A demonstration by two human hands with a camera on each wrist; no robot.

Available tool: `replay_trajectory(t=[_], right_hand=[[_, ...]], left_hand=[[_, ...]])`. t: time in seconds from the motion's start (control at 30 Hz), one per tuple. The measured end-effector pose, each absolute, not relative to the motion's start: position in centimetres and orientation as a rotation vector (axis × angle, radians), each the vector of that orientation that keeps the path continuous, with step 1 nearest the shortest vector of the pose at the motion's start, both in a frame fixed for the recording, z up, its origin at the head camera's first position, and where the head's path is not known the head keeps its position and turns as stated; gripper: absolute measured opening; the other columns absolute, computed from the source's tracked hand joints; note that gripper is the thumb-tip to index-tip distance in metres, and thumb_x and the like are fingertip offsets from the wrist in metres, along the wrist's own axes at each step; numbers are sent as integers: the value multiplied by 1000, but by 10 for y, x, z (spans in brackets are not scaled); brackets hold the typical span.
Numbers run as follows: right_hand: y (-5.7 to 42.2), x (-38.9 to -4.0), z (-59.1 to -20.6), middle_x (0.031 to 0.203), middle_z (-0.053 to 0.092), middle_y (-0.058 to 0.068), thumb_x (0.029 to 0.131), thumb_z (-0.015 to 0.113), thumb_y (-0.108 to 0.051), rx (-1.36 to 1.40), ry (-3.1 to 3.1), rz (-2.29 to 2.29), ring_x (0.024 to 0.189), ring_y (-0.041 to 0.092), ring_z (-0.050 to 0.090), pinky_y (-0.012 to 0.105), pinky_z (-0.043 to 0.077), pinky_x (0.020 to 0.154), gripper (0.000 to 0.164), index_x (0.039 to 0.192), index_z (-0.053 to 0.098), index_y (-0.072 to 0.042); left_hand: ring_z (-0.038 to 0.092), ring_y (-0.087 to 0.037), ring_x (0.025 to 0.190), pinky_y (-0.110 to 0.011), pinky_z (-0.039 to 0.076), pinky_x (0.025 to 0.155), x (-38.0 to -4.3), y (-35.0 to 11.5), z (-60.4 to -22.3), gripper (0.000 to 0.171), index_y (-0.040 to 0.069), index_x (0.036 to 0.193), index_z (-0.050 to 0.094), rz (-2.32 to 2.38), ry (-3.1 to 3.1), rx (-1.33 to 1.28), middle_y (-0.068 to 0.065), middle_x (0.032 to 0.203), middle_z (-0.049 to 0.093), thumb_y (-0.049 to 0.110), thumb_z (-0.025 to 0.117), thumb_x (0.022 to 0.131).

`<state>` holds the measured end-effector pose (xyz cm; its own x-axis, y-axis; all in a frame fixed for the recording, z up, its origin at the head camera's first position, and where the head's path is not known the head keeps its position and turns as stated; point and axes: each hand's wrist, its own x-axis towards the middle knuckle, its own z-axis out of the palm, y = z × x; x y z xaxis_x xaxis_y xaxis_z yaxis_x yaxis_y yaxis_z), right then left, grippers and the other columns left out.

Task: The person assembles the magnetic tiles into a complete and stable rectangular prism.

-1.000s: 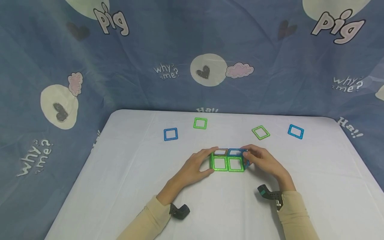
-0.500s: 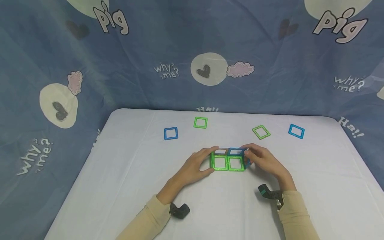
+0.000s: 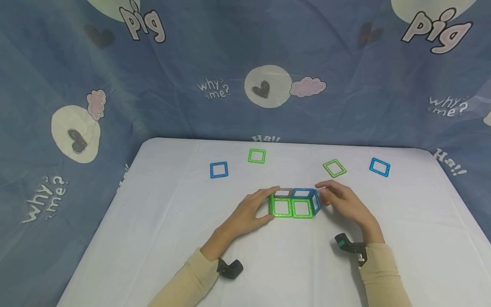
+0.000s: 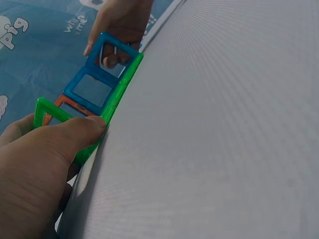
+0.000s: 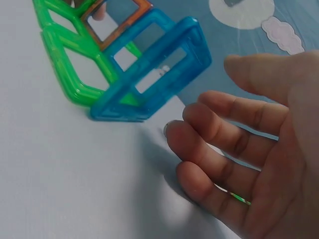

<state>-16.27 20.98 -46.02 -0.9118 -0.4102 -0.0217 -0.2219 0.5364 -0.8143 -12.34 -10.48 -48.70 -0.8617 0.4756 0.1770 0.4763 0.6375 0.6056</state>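
Green-blue-orange plastic square-frame structure (image 3: 292,209), long axis left-right; my left grip (image 3: 246,216) pinches left end; right grip (image 3: 346,203), empty, relaxed, just off right end.

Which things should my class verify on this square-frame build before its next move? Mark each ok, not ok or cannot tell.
1. Left hand steadying: ok; it grips the green end panel.
2. Right hand free: ok; it holds nothing and is apart from the blue end panel.
3. Back closed: ok; the orange panel and blue back panel stand side by side.
4. Front closed: not ok; no panel stands along the front of the green base squares.
5. Parts left: ok; loose green squares and loose blue squares, two of each, lie on the table.
6. Panels joined firmly: cannot tell.
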Motion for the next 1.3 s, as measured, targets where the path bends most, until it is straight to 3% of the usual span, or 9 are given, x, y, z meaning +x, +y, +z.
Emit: replay_trajectory(t=[0.33,0.53,0.7,0.8,0.93,1.07,1.3], right_hand=[[225,-165,-464,105,64,12,100,44,-30,-460,2680,-1309,87,14,62,18,47,79,33,123,57,-10],[233,-166,-464,113,65,13,99,47,-30,-409,2769,-1282,94,-6,55,15,47,81,33,122,59,-10],[238,-166,-463,125,59,13,99,46,-31,-344,2845,-1276,102,-16,42,31,44,93,34,126,55,-11],[241,-165,-463,128,54,15,100,45,-29,-282,2864,-1313,106,-9,41,45,42,97,36,128,52,-8],[244,-165,-465,129,49,17,100,45,-28,-211,2870,-1354,113,13,44,56,38,101,37,128,51,-4],[245,-165,-466,129,47,19,100,44,-28,-193,2869,-1353,117,29,44,56,37,101,38,128,51,-3],[251,-164,-465,125,46,22,101,43,-23,-220,2911,-1331,114,33,46,54,38,96,35,127,51,0]], left_hand=[[44,-12,132,-39,41,105,-124,-105,-487,80,43,147,19,-1059,-2849,-824,10,143,45,32,69,86],[45,-13,131,-39,41,104,-124,-105,-489,81,43,148,19,-1055,-2843,-828,10,142,45,32,69,85],[45,-12,131,-39,41,105,-124,-105,-489,81,43,148,19,-1062,-2841,-829,10,142,45,32,69,86],[44,-12,131,-39,41,105,-124,-105,-488,81,43,148,19,-1062,-2842,-828,10,142,45,32,69,86],[44,-12,131,-39,41,104,-124,-105,-488,80,43,148,19,-1063,-2843,-826,10,142,45,32,69,86],[44,-12,131,-39,41,104,-124,-105,-488,80,43,148,19,-1060,-2841,-828,10,142,45,32,69,86],[43,-13,132,-40,41,105,-124,-105,-489,80,43,148,18,-1052,-2852,-826,10,144,44,33,68,86]])
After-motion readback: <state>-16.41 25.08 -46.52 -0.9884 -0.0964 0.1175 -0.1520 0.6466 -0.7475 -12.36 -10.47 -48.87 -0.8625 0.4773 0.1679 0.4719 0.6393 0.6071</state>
